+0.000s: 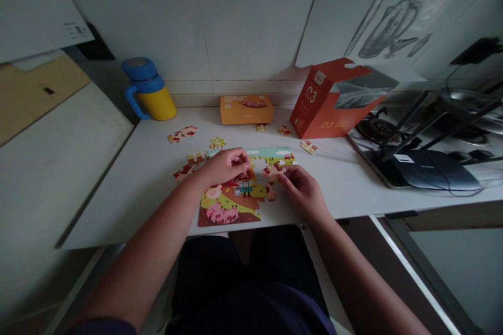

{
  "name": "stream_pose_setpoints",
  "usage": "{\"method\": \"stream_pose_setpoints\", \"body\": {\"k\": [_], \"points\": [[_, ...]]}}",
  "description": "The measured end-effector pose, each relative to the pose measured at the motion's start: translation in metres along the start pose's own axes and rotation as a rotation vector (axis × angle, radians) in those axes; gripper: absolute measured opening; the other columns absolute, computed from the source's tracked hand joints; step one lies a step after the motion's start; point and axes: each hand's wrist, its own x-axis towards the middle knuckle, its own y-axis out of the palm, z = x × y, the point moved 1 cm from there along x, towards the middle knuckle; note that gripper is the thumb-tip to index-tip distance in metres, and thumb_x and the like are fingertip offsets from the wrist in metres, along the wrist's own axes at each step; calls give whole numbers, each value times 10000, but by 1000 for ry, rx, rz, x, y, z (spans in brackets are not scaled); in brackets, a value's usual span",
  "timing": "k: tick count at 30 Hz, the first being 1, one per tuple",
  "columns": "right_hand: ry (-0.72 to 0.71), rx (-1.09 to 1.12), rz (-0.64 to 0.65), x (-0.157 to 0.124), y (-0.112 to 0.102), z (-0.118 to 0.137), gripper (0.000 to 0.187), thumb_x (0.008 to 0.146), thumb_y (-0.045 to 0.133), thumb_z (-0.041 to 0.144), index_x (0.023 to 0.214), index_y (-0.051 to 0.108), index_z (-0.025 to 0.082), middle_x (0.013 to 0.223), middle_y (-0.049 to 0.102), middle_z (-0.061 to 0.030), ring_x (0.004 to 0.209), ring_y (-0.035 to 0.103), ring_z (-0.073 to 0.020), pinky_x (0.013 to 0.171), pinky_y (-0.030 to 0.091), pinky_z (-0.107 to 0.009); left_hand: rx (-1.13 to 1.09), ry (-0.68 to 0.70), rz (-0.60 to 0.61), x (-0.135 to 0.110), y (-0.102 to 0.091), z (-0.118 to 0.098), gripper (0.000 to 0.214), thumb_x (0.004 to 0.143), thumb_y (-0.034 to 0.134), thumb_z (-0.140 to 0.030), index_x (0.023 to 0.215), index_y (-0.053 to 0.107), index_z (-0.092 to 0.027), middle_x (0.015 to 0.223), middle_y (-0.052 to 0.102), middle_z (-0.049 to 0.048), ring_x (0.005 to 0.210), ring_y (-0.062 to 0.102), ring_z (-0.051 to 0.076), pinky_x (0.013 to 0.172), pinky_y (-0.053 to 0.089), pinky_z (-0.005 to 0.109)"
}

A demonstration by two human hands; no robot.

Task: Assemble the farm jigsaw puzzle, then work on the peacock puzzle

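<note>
at the near edge of the white tabletop (137,188), in front of the person's dark-clothed lap, lies the partly joined puzzle (222,213): flat, thin-looking pieces, probably stiff card, printed with a pink pig on brown and green ground. its edge towards the right is uneven, with knobs and notches showing.

above its right side the right hand (304,188) has its fingers closed in a pinch on the held piece (274,170), thumb against its right end, the rest sticking out to the left. it should be very light and stiff, more likely to bend or fray at the knobs than to slip; the outer rim is the best place to take hold, leaving the knobs free. the left hand (230,163) is over the middle of the puzzle, fingers curled towards the thumb; i cannot tell whether anything is between them.

further back, small knobbed clusters lie flat, such as the green-and-white piece (217,142) and the tan piece (309,147); these would lift best by an edge. behind them stand an orange box (246,110), low and smooth, a taller red carton (314,110) with crumpled clear plastic inside, and a rounded blue-and-yellow bottle (157,97) with a looped handle, all before pale tiles (251,21).
</note>
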Motion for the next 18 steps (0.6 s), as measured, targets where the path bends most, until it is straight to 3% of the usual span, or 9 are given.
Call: {"method": "stream_pose_setpoints", "body": {"k": [6,11,18], "points": [[47,118,-16,1,-14,2,441,942,728,579,1195,675,221,962,729,-35,723,643,-158,650,523,-293,356,33,-221,0,-28,15,163,911,642,-383,921,664,-221,736,672,1,652,589,170,620,391,281],[91,139,25,-6,-36,-4,550,904,796,535,1354,663,247,1022,702,-22,804,722,-163,744,608,-317,500,37,-223,1,-34,23,134,922,617,-354,935,675,-233,714,668,-11,629,577,167,607,356,281],[225,268,-138,-23,-51,-11,500,795,885,579,1081,630,257,988,743,-23,769,757,-189,748,668,-361,562,42,-197,1,-34,23,138,931,618,-375,937,669,-247,740,696,-11,640,597,177,618,366,290]]}}
